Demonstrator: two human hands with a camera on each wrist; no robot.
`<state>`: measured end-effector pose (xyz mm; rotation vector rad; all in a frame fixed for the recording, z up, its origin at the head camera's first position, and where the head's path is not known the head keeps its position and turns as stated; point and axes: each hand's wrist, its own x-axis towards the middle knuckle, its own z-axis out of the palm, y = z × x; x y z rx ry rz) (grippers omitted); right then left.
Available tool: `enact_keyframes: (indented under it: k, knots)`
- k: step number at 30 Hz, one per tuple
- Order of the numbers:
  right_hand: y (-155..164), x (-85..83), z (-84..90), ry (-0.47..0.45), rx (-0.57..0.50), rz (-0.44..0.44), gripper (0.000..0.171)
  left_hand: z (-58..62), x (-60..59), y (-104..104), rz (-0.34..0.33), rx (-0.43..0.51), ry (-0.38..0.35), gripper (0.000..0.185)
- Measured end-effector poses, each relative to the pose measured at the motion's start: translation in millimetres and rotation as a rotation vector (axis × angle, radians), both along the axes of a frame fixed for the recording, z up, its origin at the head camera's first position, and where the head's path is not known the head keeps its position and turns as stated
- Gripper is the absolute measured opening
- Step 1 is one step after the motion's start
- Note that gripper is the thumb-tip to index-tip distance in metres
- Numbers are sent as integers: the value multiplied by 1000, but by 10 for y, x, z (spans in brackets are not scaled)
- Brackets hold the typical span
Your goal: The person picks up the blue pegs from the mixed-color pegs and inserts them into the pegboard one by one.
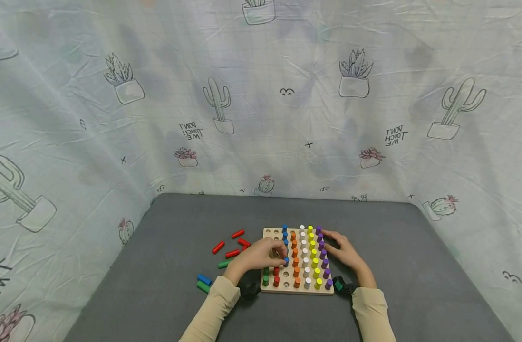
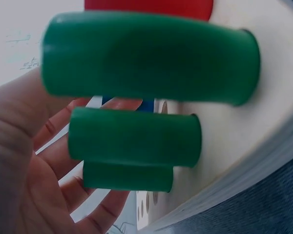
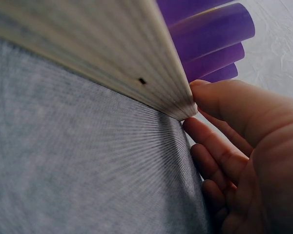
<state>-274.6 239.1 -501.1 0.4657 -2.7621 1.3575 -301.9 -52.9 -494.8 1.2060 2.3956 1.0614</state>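
A wooden pegboard point(image 1: 282, 286) lies on the grey table, filled with rows of blue, orange, white, yellow and purple pegs. My left hand point(image 1: 282, 255) reaches over its left part and pinches a blue peg point(image 1: 286, 260) standing in the blue row. In the left wrist view green pegs point(image 2: 136, 136) stand close in front of my fingers point(image 2: 58, 126), with the blue peg point(image 2: 145, 104) barely showing behind them. My right hand point(image 1: 334, 244) lies along the board's right side beside the purple pegs point(image 1: 324, 262); its straight fingers point(image 3: 215, 146) touch the board's edge point(image 3: 136, 73).
Loose red pegs point(image 1: 232, 253) and a green peg point(image 1: 224, 263) lie on the table left of the board. A blue peg point(image 1: 204, 279) and a green peg point(image 1: 203, 286) lie nearer the front left. A cactus-print cloth point(image 1: 261, 118) walls in the table.
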Motion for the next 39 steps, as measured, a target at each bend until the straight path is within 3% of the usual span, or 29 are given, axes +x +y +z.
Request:
enact_keyframes:
  k: [4,16,24,33,39]
  knots:
    - [0,4,6,-2,-2,2,44,20,-1,-25,13,7,-24,10]
    - [9,5,1,-2,4,3,44,59,18,-168,49,-1,23,5]
    - [6,10,-6,5,3,2,44,73,59,-296,138,-53,44,6]
    - [9,14,-11,2,-6,-2,44,90,77,-423,176,-63,83,6]
    - [155,-158,-342,43,18,-1,44,86,103,-516,198,-78,77,7]
